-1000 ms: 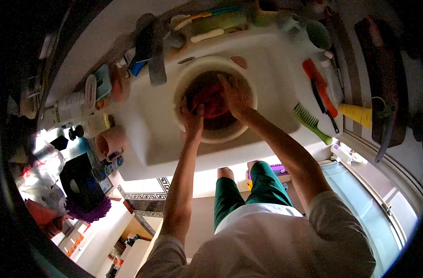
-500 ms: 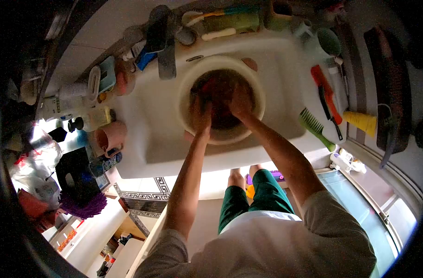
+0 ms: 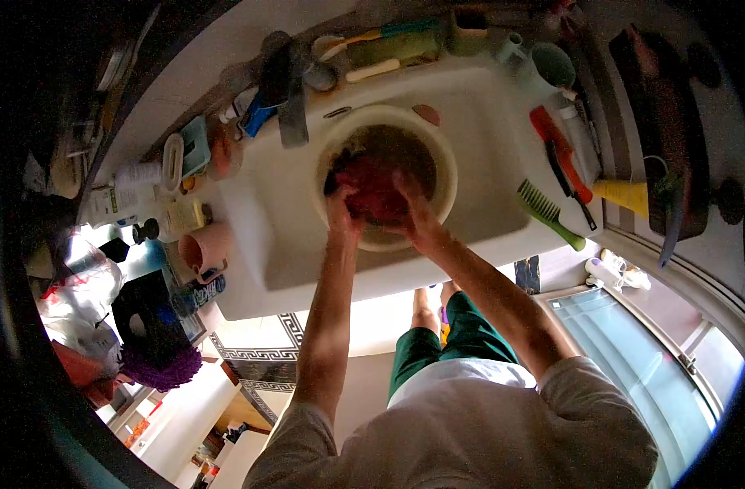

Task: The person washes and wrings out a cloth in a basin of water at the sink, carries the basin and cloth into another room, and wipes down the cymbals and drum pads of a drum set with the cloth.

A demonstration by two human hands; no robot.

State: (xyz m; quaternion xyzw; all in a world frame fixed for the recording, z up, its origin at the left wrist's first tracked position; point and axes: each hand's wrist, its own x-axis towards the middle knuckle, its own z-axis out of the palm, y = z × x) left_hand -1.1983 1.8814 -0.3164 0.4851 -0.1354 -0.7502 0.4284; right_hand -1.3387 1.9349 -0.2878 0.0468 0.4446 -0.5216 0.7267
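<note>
A round cream basin stands in the white sink, with dark, murky water inside. Bunched up in it is a wet-looking red cloth. My left hand grips the cloth's left side near the basin's front. On the right side my right hand has its fingers curled around the same cloth. Dim light hides part of the fingertips on both hands. Something pinkish shows just behind the basin's back rim.
On the sink's right ledge lie a green comb, a red brush and a yellow tube. A pink mug is at the left edge. Bottles, a dark brush and a grey-green cup line the back.
Both hands were lower in the dark basin; now they have drawn back toward the front rim with the red cloth lifted and bunched between them. The whole view has shifted slightly.
</note>
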